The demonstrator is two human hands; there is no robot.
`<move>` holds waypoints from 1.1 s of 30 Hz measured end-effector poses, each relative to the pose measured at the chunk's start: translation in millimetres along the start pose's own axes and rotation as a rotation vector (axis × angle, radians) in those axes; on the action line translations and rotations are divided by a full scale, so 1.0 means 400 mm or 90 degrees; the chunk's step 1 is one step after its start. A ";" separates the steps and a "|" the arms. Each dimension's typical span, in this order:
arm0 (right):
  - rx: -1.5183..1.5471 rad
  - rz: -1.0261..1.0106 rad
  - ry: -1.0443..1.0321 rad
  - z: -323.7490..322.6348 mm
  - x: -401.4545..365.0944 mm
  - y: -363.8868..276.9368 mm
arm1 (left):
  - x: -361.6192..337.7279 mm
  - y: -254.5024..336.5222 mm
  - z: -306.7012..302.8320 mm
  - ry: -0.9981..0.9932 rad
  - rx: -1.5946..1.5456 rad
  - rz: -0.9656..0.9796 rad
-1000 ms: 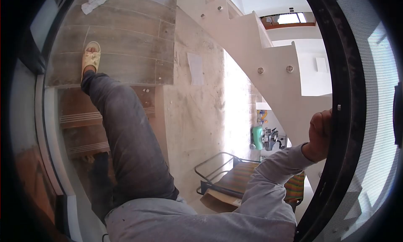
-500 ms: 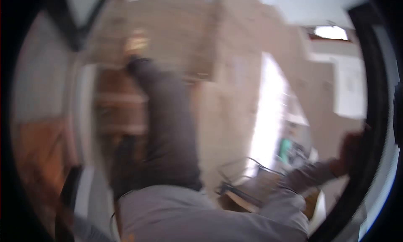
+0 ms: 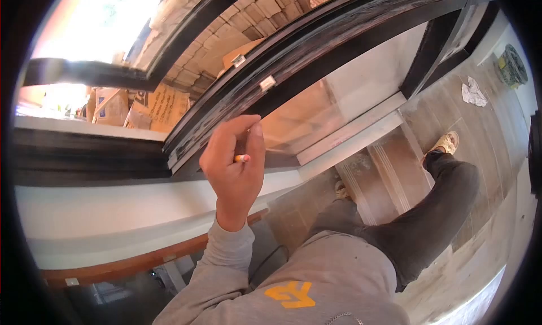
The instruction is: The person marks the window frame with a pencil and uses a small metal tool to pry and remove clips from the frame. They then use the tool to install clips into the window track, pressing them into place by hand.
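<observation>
Our footing looks like the weak point: one leg (image 3: 429, 212) stretches far out to a sandal (image 3: 446, 141) on the tiled floor, so leaning further toward the black window frame (image 3: 316, 48) could tip us. A light pinch could also let the orange-tipped stub (image 3: 241, 158) fall past the white ledge (image 3: 113, 212). Our left hand (image 3: 234, 161) is raised just beside the frame, fingers curled nearly closed, pinching the stub against the thumb; our right hand is out of sight.

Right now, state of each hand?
Left hand: closed, pinching a small orange-tipped stick, maybe a pencil.
Right hand: not in view.
</observation>
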State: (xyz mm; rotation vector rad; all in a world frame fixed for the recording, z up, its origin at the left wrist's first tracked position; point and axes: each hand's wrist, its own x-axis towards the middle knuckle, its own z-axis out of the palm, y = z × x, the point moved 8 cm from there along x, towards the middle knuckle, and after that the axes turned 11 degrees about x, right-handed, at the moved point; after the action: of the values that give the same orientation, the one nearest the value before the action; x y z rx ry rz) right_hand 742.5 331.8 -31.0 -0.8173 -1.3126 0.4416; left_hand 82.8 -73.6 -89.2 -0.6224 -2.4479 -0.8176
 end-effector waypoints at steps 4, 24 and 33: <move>0.163 0.162 -0.029 0.073 -0.029 0.194 | 0.071 0.048 -0.058 0.040 0.091 0.072; 0.410 0.989 -0.801 1.201 -1.079 0.287 | 0.162 0.096 0.015 -0.189 0.100 -0.063; 0.208 0.902 -0.855 1.193 -1.079 0.324 | 0.151 0.088 0.018 -0.153 0.319 0.099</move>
State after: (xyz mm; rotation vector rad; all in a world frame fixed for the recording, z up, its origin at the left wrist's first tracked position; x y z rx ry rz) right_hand 204.7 243.9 -397.0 -1.0972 -1.4961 2.5860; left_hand 53.2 -27.9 -45.0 -0.7323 -2.6308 -0.0565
